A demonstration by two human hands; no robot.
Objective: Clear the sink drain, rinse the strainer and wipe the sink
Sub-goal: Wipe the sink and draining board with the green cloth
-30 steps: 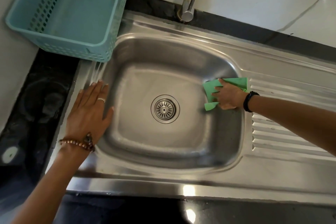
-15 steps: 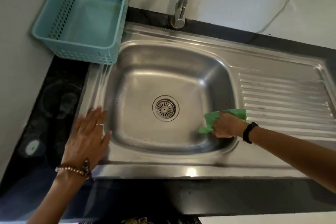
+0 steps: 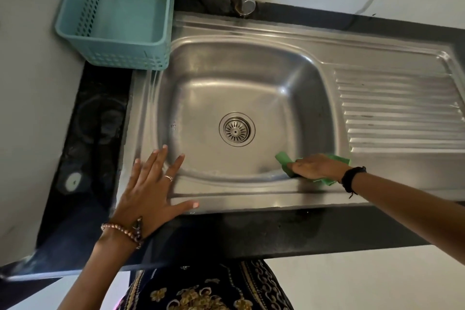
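Two hands (image 3: 151, 189) (image 3: 314, 166) working the sink (image 3: 226, 204)
Right grip is clenching the green cloth (image 3: 284, 160) at the basin's near-right corner; left is lying flat, released, bracing the near-left rim.

We see bare forearms, no sleeves. Left hand (image 3: 151, 191), lower left of frame: thin ring (image 3: 168, 178) on one finger, brown bead bracelet (image 3: 123, 231) at wrist. Right hand (image 3: 314, 166), mid right: black wristband (image 3: 352, 178) w/ loose cord end. Bottom centre: dark garment (image 3: 208, 287), gold floral & chain print.
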